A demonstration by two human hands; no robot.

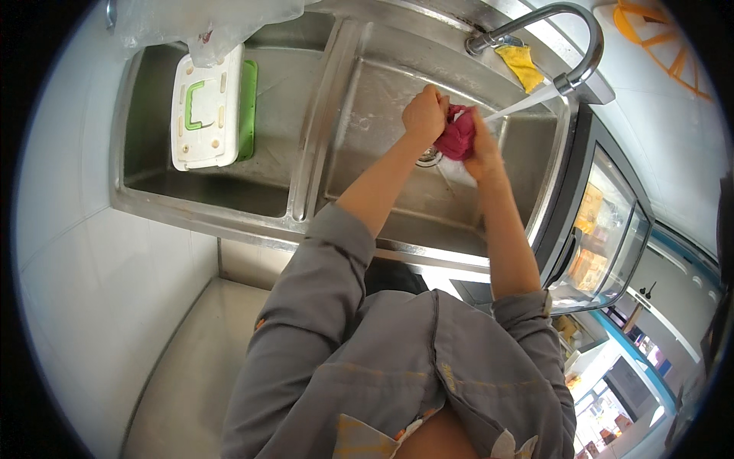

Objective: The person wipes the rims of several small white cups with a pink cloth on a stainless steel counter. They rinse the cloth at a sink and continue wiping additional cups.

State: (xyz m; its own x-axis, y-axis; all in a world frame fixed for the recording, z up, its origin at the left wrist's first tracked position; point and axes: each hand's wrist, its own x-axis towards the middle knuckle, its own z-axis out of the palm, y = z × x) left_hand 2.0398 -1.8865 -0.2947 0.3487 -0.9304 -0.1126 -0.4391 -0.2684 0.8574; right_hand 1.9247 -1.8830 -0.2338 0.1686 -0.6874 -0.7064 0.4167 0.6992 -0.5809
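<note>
My left hand (424, 116) and my right hand (485, 146) both grip a bunched dark pink cloth (457, 136) above the right basin (378, 103) of a stainless steel sink. The left hand is closed like a fist on one side of it; the right fingers wrap its other side. Water (519, 105) streams from the curved chrome faucet (596, 43) towards the cloth and my right hand. Partly hidden below the cloth is the round drain (428, 158). Some white shows in the cloth's folds, too small to make out.
A green plastic box (248, 109) with a white lid (209, 143) stands in the left basin, partly covered by a clear plastic bag (212, 28). A yellow cloth (520, 66) lies by the faucet base. At the right stands a glass-fronted cabinet (596, 229); an orange plastic rack (659, 43) is beyond the faucet.
</note>
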